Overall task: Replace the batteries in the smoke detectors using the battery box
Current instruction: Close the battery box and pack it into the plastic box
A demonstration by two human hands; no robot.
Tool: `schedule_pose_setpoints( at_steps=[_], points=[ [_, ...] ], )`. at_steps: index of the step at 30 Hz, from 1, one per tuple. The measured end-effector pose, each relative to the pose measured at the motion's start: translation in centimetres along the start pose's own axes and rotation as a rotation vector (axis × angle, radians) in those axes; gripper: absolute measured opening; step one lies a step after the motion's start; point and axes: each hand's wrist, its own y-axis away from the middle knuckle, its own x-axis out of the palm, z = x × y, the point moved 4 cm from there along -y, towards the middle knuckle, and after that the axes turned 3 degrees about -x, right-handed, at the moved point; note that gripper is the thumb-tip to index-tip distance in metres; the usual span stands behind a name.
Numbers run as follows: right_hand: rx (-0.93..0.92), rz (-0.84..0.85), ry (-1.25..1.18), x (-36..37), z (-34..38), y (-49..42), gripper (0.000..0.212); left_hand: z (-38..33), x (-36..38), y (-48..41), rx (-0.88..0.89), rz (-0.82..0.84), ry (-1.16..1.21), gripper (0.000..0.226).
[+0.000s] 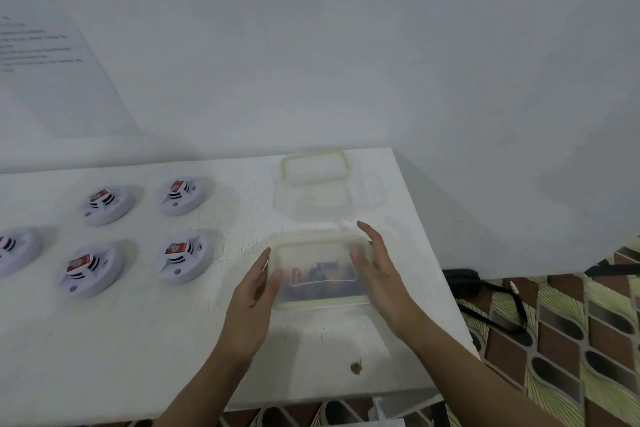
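Observation:
A clear battery box (320,274) with a green-rimmed lid lies on the white table (138,340), with dark and red batteries blurred inside it. My left hand (251,302) lies against its left side with fingers straight and the thumb on the lid. My right hand (375,270) flanks its right side the same way, thumb on the lid. Several white smoke detectors lie to the left, each with a red battery on top: one nearest the box (185,258), one behind it (181,196), and one front left (90,269).
A second clear box (329,198) with a green-rimmed lid sits behind the first, near the wall. A printed sheet (45,55) hangs on the wall at left. The table's right edge drops to a patterned floor with a black strap (491,302). A brown speck (356,367) marks the table.

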Motion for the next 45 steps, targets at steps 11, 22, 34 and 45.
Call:
schedule_pose_setpoints(
  at_steps=[11,22,34,45],
  points=[
    [0.052,-0.031,-0.239,0.4,-1.2,-0.9,0.031,-1.0,-0.8,-0.4,0.007,0.088,-0.027,0.036],
    [-0.192,-0.247,0.391,-1.6,1.5,-1.5,0.031,-2.2,-1.6,-4.1,0.083,0.197,-0.387,0.058],
    [0.001,0.284,0.172,-2.5,0.3,0.3,0.111,-0.9,-1.0,-3.3,0.014,0.191,-0.273,0.038],
    [-0.088,0.273,0.181,-1.7,1.1,-0.5,0.109,-1.0,-0.5,-3.6,0.039,0.157,-0.224,0.03]
  ],
)
